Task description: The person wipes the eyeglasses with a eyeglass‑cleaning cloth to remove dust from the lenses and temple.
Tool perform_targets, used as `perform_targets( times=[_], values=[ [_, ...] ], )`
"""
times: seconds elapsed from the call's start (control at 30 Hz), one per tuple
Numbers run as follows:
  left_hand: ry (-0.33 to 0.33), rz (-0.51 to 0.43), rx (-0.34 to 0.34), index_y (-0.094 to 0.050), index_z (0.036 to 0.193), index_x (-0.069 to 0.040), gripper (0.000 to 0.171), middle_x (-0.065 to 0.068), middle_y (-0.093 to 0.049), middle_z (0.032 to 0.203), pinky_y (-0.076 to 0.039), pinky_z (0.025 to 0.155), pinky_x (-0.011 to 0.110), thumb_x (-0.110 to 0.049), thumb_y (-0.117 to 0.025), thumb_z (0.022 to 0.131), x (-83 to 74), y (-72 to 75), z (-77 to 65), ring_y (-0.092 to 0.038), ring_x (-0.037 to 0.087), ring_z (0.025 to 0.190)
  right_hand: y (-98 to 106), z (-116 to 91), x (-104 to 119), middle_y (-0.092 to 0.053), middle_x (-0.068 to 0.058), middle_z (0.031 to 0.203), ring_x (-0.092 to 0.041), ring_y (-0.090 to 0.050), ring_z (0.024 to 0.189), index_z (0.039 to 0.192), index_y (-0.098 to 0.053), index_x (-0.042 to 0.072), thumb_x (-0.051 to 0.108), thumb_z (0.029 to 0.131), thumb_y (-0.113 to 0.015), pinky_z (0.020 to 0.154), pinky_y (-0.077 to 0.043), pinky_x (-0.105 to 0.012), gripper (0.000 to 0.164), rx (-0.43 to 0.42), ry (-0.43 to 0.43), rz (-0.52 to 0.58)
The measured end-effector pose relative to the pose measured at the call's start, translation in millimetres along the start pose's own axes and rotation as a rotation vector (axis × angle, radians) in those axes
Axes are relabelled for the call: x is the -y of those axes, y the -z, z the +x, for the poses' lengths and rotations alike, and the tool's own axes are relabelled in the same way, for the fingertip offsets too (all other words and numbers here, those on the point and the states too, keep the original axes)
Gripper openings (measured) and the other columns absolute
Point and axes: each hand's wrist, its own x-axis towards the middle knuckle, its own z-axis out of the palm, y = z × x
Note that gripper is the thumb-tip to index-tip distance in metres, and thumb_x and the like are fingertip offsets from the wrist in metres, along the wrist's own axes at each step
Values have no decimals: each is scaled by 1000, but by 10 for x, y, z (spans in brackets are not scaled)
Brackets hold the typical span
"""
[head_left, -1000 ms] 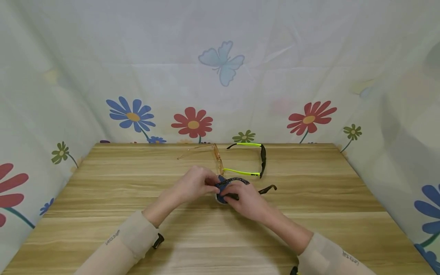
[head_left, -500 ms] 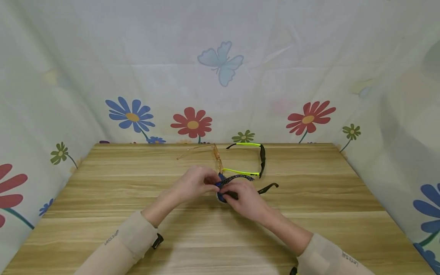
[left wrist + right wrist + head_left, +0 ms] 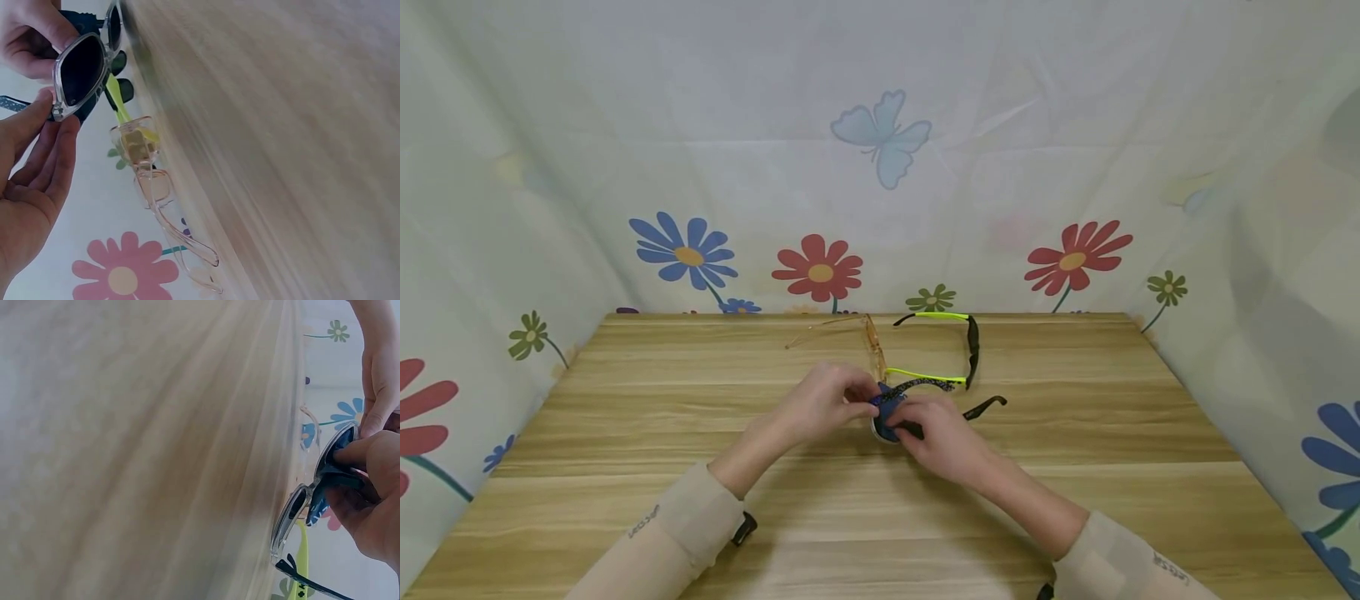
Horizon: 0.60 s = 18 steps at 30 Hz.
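Observation:
A pair of sunglasses (image 3: 82, 70) with dark lenses, a clear frame and speckled dark temples is held up between both hands over the table. My left hand (image 3: 831, 402) pinches its outer corner by the hinge, thumb and fingers on either side. Between the fingers of my right hand (image 3: 943, 437) is a blue cloth (image 3: 331, 472), pressed against the inner face of a lens. In the left wrist view, folds of the cloth show behind the frame. One temple (image 3: 925, 384) points back to the right, and the other sticks out beyond my right hand.
Just behind the hands, clear amber-framed glasses (image 3: 876, 340) lie with temples unfolded to the left. Beside them rest black sunglasses with neon yellow temples (image 3: 928, 377), also unfolded. A flower-printed curtain (image 3: 880, 208) rises at the wooden table's (image 3: 647, 400) back edge and sides.
My right fingers and the cloth shift slightly on the lens, and more of the blue cloth shows now. The speckled temple has swung a little backward. Both other pairs stay put.

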Motion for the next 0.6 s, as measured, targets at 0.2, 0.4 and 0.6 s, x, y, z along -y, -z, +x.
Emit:
perform_targets(
  times=[0.2, 0.4, 0.6],
  values=[
    [3, 4, -3, -76, 96, -6, 9, -2, -73, 88, -54, 71, 21, -7, -81, 89, -23, 9, 26, -67, 3, 79, -3, 13, 11, -75, -8, 98, -23, -71, 97, 96, -76, 1, -6, 87, -76, 85, -57, -36, 11, -9, -20, 63],
    [3, 9, 2, -77, 97, -5, 10, -1, -73, 89, -54, 70, 21, -8, -81, 89, -30, 13, 33, -67, 4, 78, 3, 29, 51, -74, -8, 102, -22, -71, 100, 97, -76, 1, -4, 89, -76, 85, -57, -35, 10, -29, -49, 126],
    [15, 21, -1, -77, 100, -6, 11, -1, -73, 91, -54, 71, 21, -10, -81, 90, -28, 30, 30, -67, 4, 80, 7, 47, 84, -74, -8, 101, -21, -71, 98, 99, -77, 2, -4, 90, -75, 84, -57, -35, 10, -59, -55, 135]
  ],
)
